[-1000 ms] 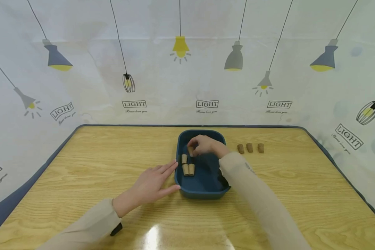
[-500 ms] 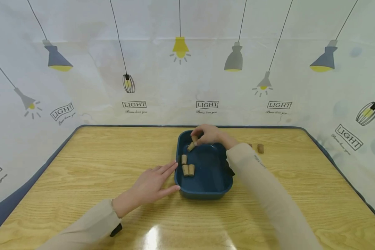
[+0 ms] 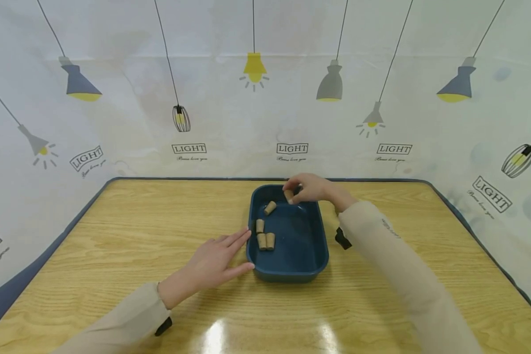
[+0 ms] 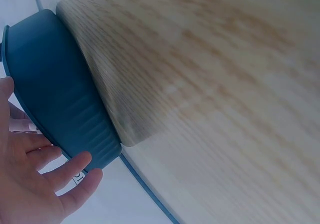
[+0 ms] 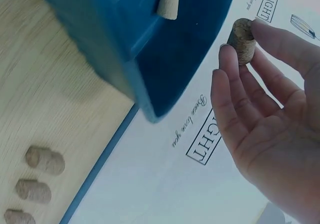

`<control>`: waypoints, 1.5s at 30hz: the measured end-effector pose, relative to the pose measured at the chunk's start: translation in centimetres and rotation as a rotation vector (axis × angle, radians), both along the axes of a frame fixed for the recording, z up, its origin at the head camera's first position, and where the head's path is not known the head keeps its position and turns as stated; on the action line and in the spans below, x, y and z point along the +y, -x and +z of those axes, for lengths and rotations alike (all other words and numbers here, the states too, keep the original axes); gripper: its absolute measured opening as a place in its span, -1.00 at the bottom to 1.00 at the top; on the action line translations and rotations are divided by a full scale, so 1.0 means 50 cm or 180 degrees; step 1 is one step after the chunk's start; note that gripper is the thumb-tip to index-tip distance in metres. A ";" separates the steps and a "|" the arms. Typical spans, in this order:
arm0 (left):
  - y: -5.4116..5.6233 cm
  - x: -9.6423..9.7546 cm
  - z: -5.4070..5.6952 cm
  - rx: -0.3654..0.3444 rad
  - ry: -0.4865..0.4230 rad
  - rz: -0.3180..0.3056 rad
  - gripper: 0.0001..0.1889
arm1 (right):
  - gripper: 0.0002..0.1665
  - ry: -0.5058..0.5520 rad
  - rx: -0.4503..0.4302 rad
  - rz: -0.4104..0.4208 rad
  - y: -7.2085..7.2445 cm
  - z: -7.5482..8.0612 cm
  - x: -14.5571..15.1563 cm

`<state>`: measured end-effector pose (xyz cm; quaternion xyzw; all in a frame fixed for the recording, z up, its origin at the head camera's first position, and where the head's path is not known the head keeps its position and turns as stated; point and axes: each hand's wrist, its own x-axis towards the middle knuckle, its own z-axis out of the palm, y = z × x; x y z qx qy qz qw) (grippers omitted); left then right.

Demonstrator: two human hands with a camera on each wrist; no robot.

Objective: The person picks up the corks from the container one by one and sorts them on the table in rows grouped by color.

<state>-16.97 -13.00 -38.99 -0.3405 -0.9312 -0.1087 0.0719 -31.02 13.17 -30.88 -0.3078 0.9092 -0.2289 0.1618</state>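
My right hand (image 3: 309, 188) pinches a cork (image 3: 288, 196) between thumb and fingers over the far end of a deep blue tub (image 3: 292, 272). In the right wrist view that cork (image 5: 243, 41) shows in the fingertips. Inside the tub, one cork (image 3: 270, 208) lies slanted toward the far left. Nearer along the left wall are a single cork (image 3: 260, 225) and a side-by-side pair of corks (image 3: 270, 241). My left hand (image 3: 210, 260) touches the tub's left side with straight, spread fingers; the left wrist view shows the ribbed outer wall (image 4: 55, 78) beside them.
Three loose corks (image 5: 45, 160) lie on the wooden table (image 3: 137, 236) right of the tub, hidden behind the right arm in the head view. A pale wall cloth (image 3: 230, 113) printed with lamps stands just past the table's far edge.
My right hand has lifted and moved right and back, away from the tub's left side, with a cork in its fingers. Another cork now lies slanted where it was. My left hand stays put.
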 end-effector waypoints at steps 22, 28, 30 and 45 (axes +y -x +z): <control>0.000 0.000 0.000 0.0049 -0.0031 0.0013 -0.25 | -0.51 0.0291 0.0089 -0.0158 -0.037 -0.008 0.120; -0.001 0.001 0.001 0.0063 -0.0014 -0.0003 -0.24 | -0.51 0.0369 0.0084 -0.0272 -0.043 -0.018 0.174; -0.001 0.001 0.000 0.0057 -0.0009 -0.0006 -0.24 | -0.51 0.0394 0.0087 -0.0269 -0.047 -0.021 0.193; -0.003 0.002 0.003 0.0027 0.0000 0.0007 -0.25 | -0.50 0.0351 0.0404 -0.0391 -0.065 -0.057 0.322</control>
